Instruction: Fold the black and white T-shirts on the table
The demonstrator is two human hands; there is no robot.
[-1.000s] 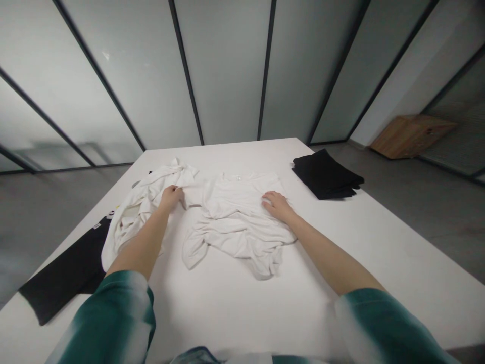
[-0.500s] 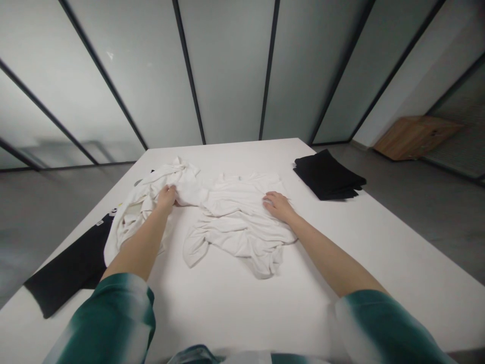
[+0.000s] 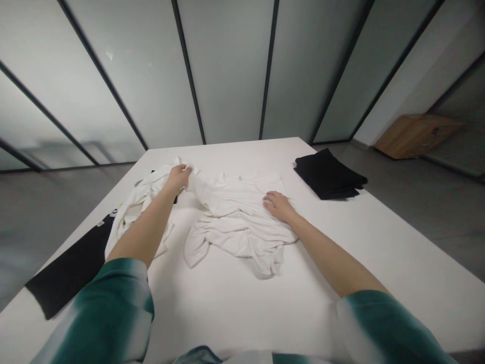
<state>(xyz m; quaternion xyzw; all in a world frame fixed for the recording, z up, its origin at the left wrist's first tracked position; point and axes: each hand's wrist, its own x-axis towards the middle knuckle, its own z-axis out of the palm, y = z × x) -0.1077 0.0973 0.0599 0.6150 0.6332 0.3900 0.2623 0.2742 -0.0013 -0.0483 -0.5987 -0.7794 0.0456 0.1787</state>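
A crumpled white T-shirt [image 3: 238, 217] lies in the middle of the white table [image 3: 242, 303]. My left hand [image 3: 178, 178] is raised a little off the table and grips the shirt's left sleeve, lifting the cloth. My right hand [image 3: 276, 205] rests flat on the shirt's right side, fingers spread, pressing it down. Both forearms are bare below green sleeves.
A second white garment [image 3: 131, 212] is bunched at the left, over a black garment [image 3: 68, 273] near the table's left edge. A folded black stack [image 3: 329, 174] sits at the far right. A wooden box [image 3: 413, 134] stands on the floor; glass walls behind.
My left hand has risen and moved away from me, pulling the white shirt's left sleeve up off the table. My right hand has stayed in place on the shirt.
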